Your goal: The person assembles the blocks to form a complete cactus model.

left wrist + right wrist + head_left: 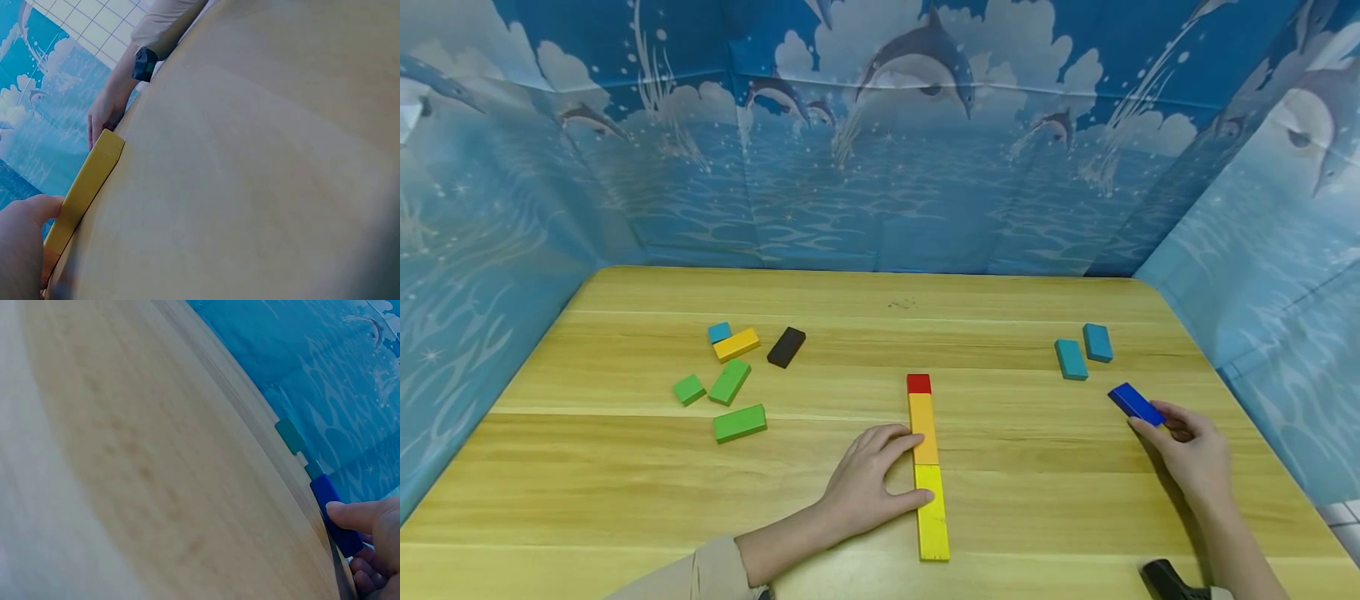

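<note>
right hand [1197,450] pinches a block [1135,404] (deep blue).

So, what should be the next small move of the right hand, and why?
Probably carry the dark blue block toward the row of red, orange and yellow blocks: the right hand pinches it, well to the right, while the left hand touches the row.

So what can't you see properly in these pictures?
- Head view: part of the yellow block is covered by the left hand.
- Head view: the dark object near the right wrist is cut off by the bottom edge.
- Right wrist view: one teal block is partly hidden by the blue block.
- Left wrist view: the dark patch at lower right is too blurred to name.
</note>
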`<state>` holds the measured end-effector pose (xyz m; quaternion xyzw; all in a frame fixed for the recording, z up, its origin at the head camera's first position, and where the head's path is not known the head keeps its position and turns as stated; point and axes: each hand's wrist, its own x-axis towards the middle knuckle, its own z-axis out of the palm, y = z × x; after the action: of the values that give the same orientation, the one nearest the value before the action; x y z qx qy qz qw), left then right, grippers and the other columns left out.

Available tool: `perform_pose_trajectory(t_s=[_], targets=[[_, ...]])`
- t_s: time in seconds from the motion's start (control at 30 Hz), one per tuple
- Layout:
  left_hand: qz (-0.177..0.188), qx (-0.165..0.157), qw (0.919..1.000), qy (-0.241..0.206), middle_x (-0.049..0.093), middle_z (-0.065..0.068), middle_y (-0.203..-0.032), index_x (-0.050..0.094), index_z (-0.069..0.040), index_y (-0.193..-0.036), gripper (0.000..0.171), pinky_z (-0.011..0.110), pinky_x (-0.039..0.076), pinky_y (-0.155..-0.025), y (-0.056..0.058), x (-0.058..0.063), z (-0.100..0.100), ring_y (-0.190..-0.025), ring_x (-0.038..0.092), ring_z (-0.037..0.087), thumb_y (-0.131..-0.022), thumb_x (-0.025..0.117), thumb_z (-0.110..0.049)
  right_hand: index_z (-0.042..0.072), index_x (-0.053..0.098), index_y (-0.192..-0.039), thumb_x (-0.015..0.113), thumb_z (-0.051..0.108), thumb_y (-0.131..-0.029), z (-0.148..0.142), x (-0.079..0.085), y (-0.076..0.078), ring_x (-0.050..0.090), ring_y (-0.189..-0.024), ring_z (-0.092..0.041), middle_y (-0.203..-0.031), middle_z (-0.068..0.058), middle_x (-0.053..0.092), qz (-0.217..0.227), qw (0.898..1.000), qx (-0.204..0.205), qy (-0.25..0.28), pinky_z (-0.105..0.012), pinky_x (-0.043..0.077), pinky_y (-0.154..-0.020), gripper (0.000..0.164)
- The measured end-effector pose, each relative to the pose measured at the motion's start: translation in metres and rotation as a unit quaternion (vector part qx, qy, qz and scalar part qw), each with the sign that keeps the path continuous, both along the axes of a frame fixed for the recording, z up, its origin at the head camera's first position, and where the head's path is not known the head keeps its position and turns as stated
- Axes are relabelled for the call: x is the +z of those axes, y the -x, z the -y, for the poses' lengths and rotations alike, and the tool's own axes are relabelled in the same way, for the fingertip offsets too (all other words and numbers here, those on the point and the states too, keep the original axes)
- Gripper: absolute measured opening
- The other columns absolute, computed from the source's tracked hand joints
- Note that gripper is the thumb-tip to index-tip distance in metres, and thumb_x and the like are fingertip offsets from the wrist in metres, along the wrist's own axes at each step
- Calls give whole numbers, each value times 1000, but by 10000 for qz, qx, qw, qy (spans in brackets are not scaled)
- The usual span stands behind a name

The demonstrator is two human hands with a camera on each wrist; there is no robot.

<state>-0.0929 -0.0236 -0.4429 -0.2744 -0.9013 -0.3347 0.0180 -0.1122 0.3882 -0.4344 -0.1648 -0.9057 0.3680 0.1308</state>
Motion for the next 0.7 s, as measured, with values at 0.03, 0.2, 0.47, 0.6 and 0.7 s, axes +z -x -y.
perform_pose_trajectory(t_s=[0.03,0.2,0.47,0.6,0.7], targets=[[9,1,10000,12,45,-4,-130,51,-23,-130,61,40,33,-99,0,0,0,-122,38,15,-78,63,-52,-5,55,-120,68,35,-81,0,0,0,40,-74,7,-88,23,44,7,10000,-5,-14,-9,36,-61,57],[-11,6,10000,19,45,-4,-130,51,-23,-130,61,40,34,-99,0,-1,0,-121,38,15,-78,63,-52,-5,56,-117,67,35,-82,0,-1,0,39,-73,6,-89,16,46,22,9999,-33,-110,-9,35,-60,55],[-89,-6,10000,-11,45,-4,-130,51,-22,-130,61,41,34,-98,1,-3,-1,-121,38,15,-78,62,-53,-3,54,-120,63,35,-85,1,2,2,40,-72,11,-94,5,50,6,9996,172,-214,-6,36,-60,53],[-172,-1,9999,-20,46,-3,-129,51,-22,-129,61,41,35,-97,1,-3,0,-121,39,16,-78,62,-53,-1,52,-124,61,36,-87,13,11,5,41,-75,13,-102,0,50,-17,9985,535,-87,-6,38,-61,53],[-183,-6,9998,-26,46,-2,-129,51,-22,-129,60,41,35,-97,1,-3,0,-120,39,16,-79,62,-53,-4,52,-122,62,27,-87,29,17,9,43,-81,12,-104,7,48,-409,9939,1024,70,-3,39,-65,47]])
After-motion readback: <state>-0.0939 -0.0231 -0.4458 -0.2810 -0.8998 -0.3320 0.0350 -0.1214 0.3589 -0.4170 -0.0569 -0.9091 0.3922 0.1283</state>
